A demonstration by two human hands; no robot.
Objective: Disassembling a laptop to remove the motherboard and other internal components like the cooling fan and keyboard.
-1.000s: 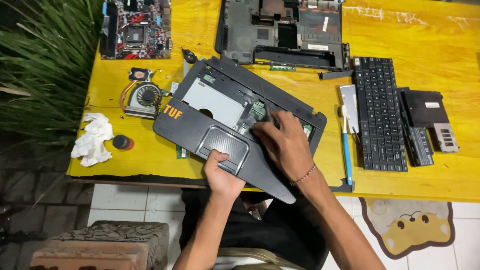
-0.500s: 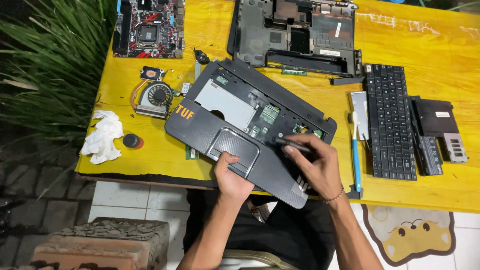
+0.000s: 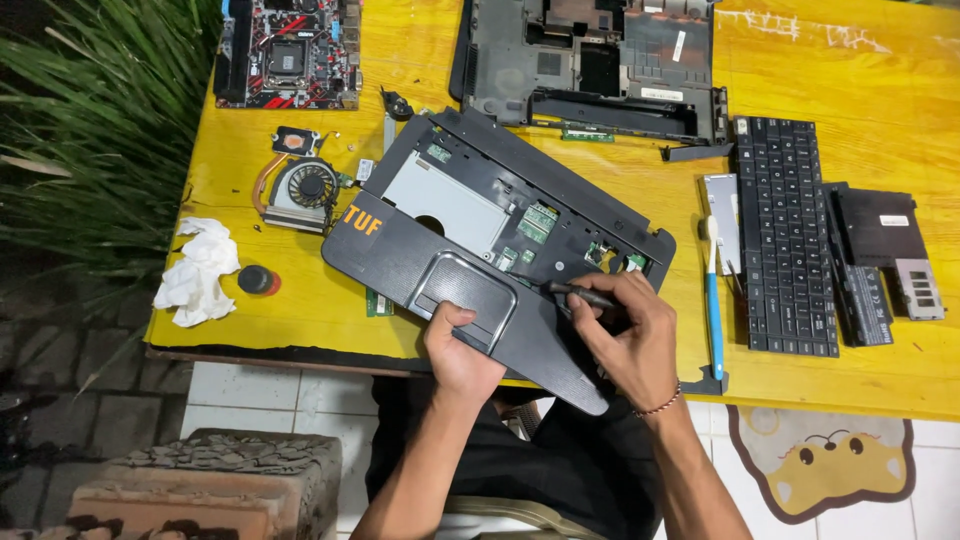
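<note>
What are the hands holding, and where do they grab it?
The right hand pinches a thin dark tool near its rear end. The left hand presses the black laptop palmrest at its touchpad edge.

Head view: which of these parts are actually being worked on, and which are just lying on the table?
In hand:
- laptop palmrest cover, steadied by the left hand
- dark screwdriver in the right hand

Lying about:
- motherboard
- cooling fan
- laptop base
- keyboard
- blue tool
- crumpled tissue
</note>
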